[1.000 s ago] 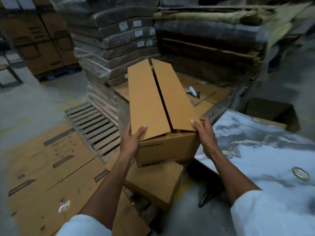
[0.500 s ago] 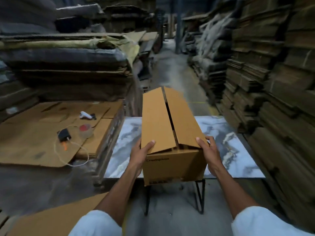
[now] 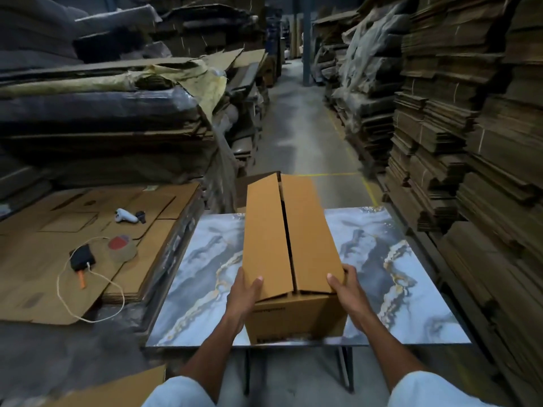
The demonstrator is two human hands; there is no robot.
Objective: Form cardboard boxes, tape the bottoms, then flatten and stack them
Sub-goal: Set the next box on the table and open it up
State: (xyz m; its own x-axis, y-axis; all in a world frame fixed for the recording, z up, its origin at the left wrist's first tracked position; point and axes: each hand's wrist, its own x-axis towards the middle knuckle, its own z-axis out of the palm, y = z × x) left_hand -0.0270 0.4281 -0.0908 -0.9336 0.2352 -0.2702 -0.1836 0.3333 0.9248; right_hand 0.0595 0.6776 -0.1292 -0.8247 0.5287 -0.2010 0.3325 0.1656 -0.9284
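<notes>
A formed brown cardboard box (image 3: pixel 293 239) lies lengthwise on the marble-patterned table (image 3: pixel 396 274), its two long flaps folded shut on top with a dark gap between them. My left hand (image 3: pixel 245 292) grips the box's near left corner, thumb on the left flap. My right hand (image 3: pixel 343 284) grips the near right corner, thumb on the right flap. A roll of brown tape (image 3: pixel 122 248) with a red core lies on flat cardboard sheets (image 3: pixel 41 268) to the left, out of both hands' reach.
On the sheets also lie a white handheld device (image 3: pixel 126 215), a black gadget with a white cord (image 3: pixel 82 258) and an orange cutter (image 3: pixel 82 279). Tall stacks of flattened cardboard (image 3: pixel 470 142) line the right; wrapped bundles (image 3: pixel 102 113) stand at left. An aisle (image 3: pixel 299 127) runs ahead.
I have turned right from the pallet area to the table, carrying the box in both hands. The box now rests on the tabletop, lower and farther onto it than half a second ago.
</notes>
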